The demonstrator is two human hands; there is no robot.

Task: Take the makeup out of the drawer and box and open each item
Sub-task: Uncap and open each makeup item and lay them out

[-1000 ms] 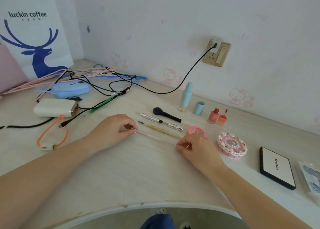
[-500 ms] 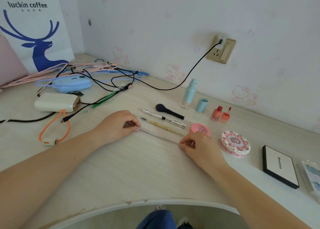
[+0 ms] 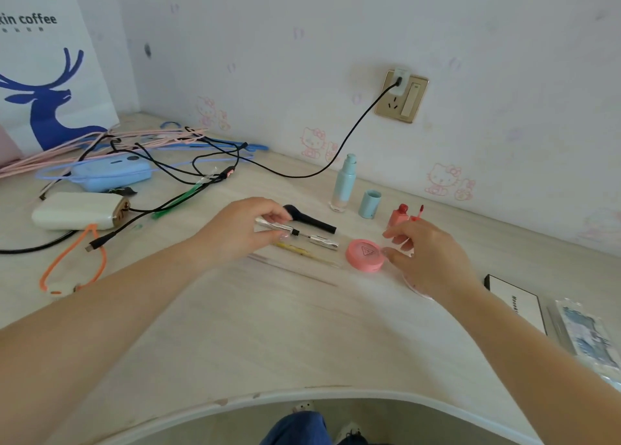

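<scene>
My left hand (image 3: 245, 231) pinches the left end of a silver pen-like makeup stick (image 3: 316, 238) that lies pulled apart on the desk. My right hand (image 3: 428, 258) hovers with fingers apart just right of the pink round compact (image 3: 364, 254), thumb at its edge. A thin clear stick (image 3: 292, 269) and a yellow pencil (image 3: 302, 251) lie in front of the silver one. Behind are a black brush (image 3: 312, 222), a teal bottle (image 3: 344, 184) with its cap (image 3: 369, 204) off, and a red lip gloss (image 3: 398, 216) with its wand (image 3: 418, 212) out. A flowered round case (image 3: 416, 288) is mostly hidden under my right hand.
A black-and-white palette box (image 3: 517, 307) and a plastic packet (image 3: 584, 337) lie at the right. Tangled cables (image 3: 188, 165), a blue device (image 3: 111, 175), a white power bank (image 3: 74, 211) and an orange cord (image 3: 67, 266) fill the left. A paper bag (image 3: 47, 75) stands back left.
Both hands let go of the thin clear stick, which now lies on the desk. My left hand moved back to the silver stick; my right hand moved right to the pink compact.
</scene>
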